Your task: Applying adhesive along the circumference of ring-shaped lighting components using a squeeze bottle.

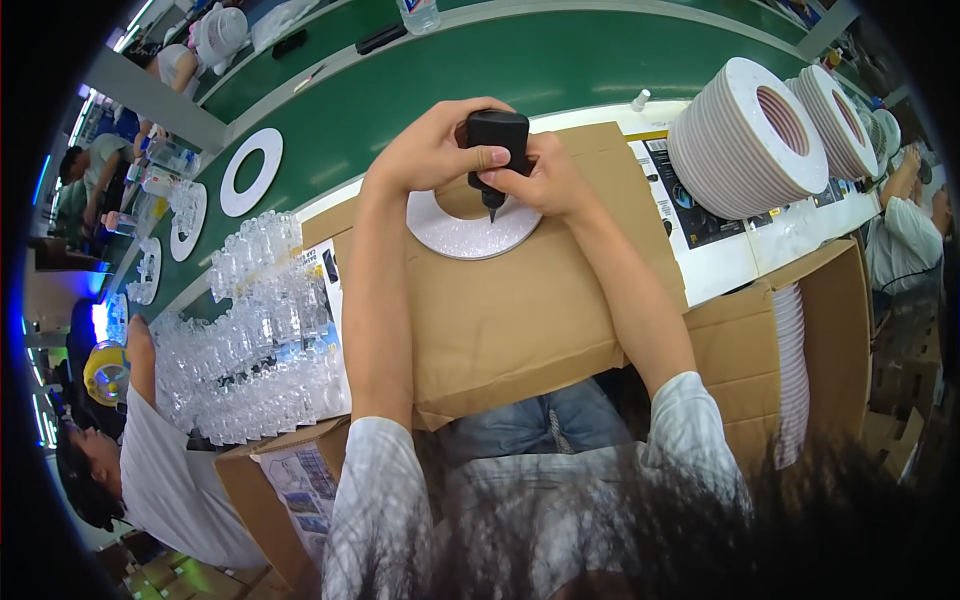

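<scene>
Both my hands are wrapped round a black squeeze bottle (497,135) with a narrow pointed nozzle, which points downward. My left hand (432,150) grips it from the left, thumb across its front. From the right, my right hand (545,180) closes on its lower part. Under the nozzle lies a flat white ring (470,238) with a speckled, shiny surface; my hands hide its far part. Whether the tip touches the ring I cannot tell. The ring rests on a brown cardboard sheet (520,320) in front of me.
Stacks of white rings (735,150) stand at the right, above an open carton (730,350). Rows of clear plastic parts (270,330) fill the left. Another white ring (250,172) lies on the green conveyor belt (330,110). A co-worker (170,480) sits close at left.
</scene>
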Demonstrator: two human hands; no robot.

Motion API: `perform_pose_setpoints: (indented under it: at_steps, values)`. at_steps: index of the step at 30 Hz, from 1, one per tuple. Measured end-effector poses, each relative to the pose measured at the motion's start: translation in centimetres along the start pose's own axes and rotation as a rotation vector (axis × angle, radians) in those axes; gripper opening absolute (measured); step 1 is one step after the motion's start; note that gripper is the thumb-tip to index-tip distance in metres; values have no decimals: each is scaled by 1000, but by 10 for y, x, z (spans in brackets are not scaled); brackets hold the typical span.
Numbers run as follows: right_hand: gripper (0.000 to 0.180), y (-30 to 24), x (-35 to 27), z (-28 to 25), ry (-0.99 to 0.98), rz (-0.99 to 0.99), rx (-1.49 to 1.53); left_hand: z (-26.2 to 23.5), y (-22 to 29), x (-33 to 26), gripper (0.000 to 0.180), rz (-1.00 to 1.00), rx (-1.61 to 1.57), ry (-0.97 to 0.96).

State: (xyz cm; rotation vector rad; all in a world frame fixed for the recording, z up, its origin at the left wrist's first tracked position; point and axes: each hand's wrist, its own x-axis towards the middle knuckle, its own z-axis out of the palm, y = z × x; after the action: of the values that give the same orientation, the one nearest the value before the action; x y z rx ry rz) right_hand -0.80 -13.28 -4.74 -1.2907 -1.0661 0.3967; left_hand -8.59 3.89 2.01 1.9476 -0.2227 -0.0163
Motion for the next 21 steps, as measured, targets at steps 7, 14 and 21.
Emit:
perform_pose_setpoints:
  at_steps: [7,14,21]
  values:
    - [19,-9,-2,-2,-34,25,1,0,10,-2,32,-12,55,12]
    - [14,-15,-1,-11,-92,18,100,0,8,1,27,-46,200,-31]
    - [15,-14,-1,-11,-136,57,103,0,-7,1,32,39,184,5]
